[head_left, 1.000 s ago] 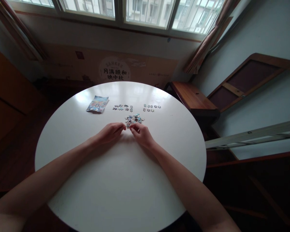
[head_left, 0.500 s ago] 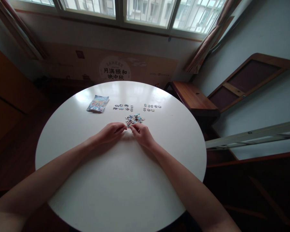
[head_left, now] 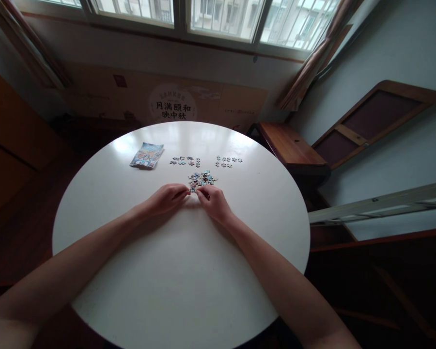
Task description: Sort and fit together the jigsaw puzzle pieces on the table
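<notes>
Puzzle-piece heap (head_left: 202, 179) lies just beyond fingertips, slightly toward right hand (head_left: 213, 202), which is nearer. Left hand (head_left: 166, 198) curled alongside, fingertips meeting right's at heap's near edge. Both pinched shut; piece between them too small to confirm. Sorted pieces farther out.

Daylight enters through the far windows (head_left: 189, 17), glaring on the white table (head_left: 203, 138). Room corners stay dim, edges bowed by the lens.

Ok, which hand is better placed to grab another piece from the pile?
Probably the right hand: its fingertips sit at the near edge of the pile. The left hand lies slightly further back and to the side.
</notes>
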`<action>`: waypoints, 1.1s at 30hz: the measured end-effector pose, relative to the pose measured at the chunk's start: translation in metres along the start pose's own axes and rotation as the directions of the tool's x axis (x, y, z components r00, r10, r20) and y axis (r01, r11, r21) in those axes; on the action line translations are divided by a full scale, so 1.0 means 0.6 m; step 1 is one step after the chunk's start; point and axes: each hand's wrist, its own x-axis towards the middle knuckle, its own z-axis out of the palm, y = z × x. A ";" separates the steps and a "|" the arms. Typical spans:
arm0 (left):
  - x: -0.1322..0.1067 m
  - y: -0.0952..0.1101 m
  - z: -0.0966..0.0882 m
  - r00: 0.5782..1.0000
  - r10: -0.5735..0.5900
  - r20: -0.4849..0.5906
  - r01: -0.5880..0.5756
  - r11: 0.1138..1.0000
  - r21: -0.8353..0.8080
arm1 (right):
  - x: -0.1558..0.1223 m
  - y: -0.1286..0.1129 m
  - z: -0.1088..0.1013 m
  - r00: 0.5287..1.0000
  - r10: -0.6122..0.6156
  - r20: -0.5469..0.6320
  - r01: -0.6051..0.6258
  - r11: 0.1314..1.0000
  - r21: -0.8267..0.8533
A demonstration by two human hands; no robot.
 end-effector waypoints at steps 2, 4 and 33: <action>0.000 0.000 0.000 1.000 -0.001 0.006 0.002 1.000 -0.018 | 0.000 0.000 -0.001 1.000 -0.002 0.007 0.002 1.000 -0.003; 0.000 -0.001 0.000 1.000 -0.002 0.011 0.002 1.000 -0.029 | 0.000 0.000 -0.002 1.000 -0.011 0.020 0.011 1.000 0.000; 0.001 0.005 -0.006 0.999 -0.008 0.051 0.009 1.000 -0.019 | 0.000 -0.006 -0.008 0.996 -0.008 0.088 0.010 1.000 -0.027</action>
